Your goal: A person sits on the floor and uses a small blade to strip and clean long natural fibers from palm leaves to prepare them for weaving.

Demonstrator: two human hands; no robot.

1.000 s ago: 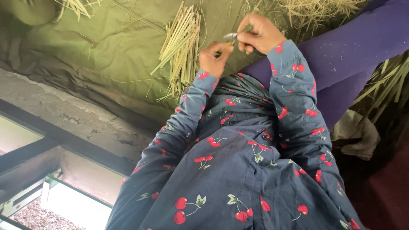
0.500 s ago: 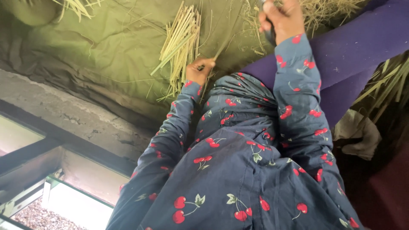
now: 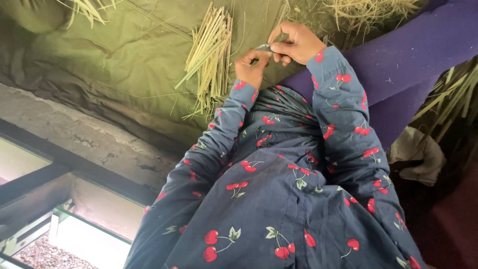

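Note:
My left hand (image 3: 251, 65) and my right hand (image 3: 297, 42) meet over a green cloth (image 3: 99, 55). A small grey metal blade (image 3: 264, 48) shows between them, gripped by my right hand. My left hand is curled shut on a thin straw stalk (image 3: 276, 32) that runs up past the right thumb. A bundle of cut pale straw stalks (image 3: 209, 55) lies on the cloth just left of my left hand. Both arms wear dark blue sleeves with red cherries (image 3: 279, 189).
Purple cloth (image 3: 398, 65) lies to the right under my right forearm. Loose straw (image 3: 368, 10) is piled at the top right, and more stalks (image 3: 448, 94) lie at the right edge above a crumpled white rag (image 3: 418, 154). A concrete ledge (image 3: 74, 134) borders the green cloth.
Half a second ago my right hand was raised higher and my left hand rested by the bundle. Both hands have come back together around the blade and stalk.

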